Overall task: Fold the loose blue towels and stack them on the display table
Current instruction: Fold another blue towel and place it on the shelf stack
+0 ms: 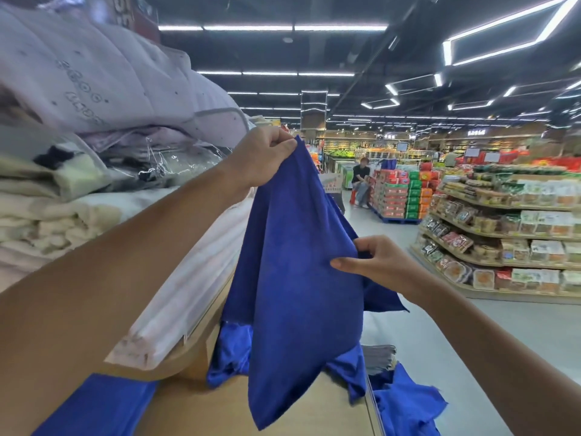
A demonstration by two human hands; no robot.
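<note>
To my left I see a tall pile of bagged quilts and bedding (94, 89), lilac on top and cream below. Across the aisle on my right stand tiered shelves of packaged food (503, 234). Below me is the tan display table (314, 407).

The blue towel (292, 278) I'm working hangs in the air above that table. It is spread loosely, with its lowest corner dangling in front of the tabletop. More loose blue towels (405, 401) lie crumpled on the table behind and to the right of it. Another blue piece (100, 404) lies flat at the lower left, just under my left forearm. A small stack of grey cloths (379, 360) sits among the crumpled ones.

My left hand (261, 158) is raised, thumb and curled fingers pinching the towel's top corner. My right hand (377, 262) is lower and pinches the towel's right edge about halfway down.
</note>
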